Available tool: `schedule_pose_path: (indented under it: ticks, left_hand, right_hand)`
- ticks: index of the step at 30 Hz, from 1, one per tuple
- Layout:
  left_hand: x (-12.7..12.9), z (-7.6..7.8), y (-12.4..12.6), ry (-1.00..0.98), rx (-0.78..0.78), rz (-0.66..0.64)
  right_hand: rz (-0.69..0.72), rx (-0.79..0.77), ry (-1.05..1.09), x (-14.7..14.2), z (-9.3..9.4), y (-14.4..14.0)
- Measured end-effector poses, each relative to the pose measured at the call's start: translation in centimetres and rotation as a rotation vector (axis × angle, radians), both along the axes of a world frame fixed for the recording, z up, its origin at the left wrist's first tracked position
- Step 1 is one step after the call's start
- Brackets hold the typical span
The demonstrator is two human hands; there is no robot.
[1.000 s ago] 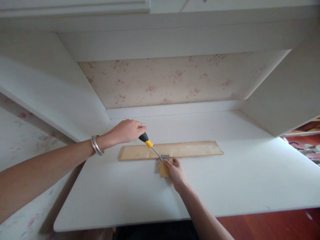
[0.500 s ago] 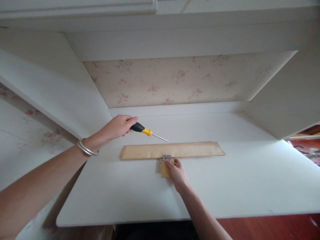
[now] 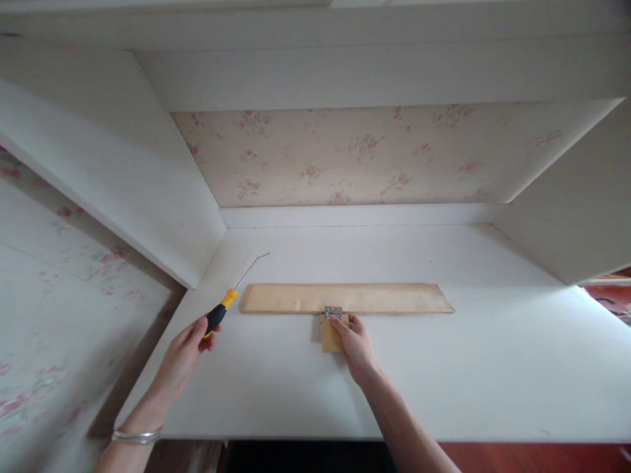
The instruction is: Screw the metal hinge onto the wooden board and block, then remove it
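Observation:
My left hand (image 3: 190, 345) is closed around the black and yellow handle of a screwdriver (image 3: 229, 299). Its thin metal shaft points up and away, held apart from the wood. A long, pale wooden board (image 3: 394, 299) lies across the white desk. At the board's near edge sits a small metal hinge (image 3: 333, 311), with a small square wooden piece (image 3: 331, 338) just below it. My right hand (image 3: 359, 345) grips the small wooden piece by the hinge, thumb on top. The fingers underneath are partly hidden.
The white desk (image 3: 473, 374) has a raised strip along its back. White side panels (image 3: 142, 157) rise at left and right, and an overhead shelf (image 3: 345, 72) hangs above. Floral wallpaper (image 3: 315, 154) covers the back wall. Reddish flooring (image 3: 532, 458) shows below the front edge.
My left hand has moved down and left with the screwdriver, whose shaft has swung from pointing right and down to pointing up. My right hand keeps its hold. The view has shifted slightly.

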State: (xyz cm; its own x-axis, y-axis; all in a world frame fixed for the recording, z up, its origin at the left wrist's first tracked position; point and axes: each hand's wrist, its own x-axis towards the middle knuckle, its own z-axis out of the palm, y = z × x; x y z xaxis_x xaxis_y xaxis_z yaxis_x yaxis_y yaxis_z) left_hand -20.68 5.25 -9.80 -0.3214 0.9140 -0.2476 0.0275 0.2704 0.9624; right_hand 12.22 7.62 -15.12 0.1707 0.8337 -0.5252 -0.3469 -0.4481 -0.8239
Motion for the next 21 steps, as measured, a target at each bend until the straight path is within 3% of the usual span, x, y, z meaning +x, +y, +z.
schedule_pose_path:
  ticks: [5, 12, 17, 21]
  left_hand:
    - [-1.1, -2.9, -3.2, 0.307, -0.067, 0.105]
    - [-1.1, -1.8, -3.4, 0.917, -0.35, 0.007]
    - [0.9, -1.6, -3.5, 1.242, -0.235, -0.154]
    - [2.2, -1.9, -3.2, 1.341, -0.126, -0.202]
  right_hand:
    - [-0.012, -0.026, -0.013, -0.2, 0.2, 0.1]
    - [-0.009, -0.007, -0.006, -0.5, 0.2, 0.1]
    - [-0.018, -0.022, -0.019, -0.5, 0.3, 0.0]
    - [-0.016, -0.018, -0.001, -0.4, 0.4, 0.0]
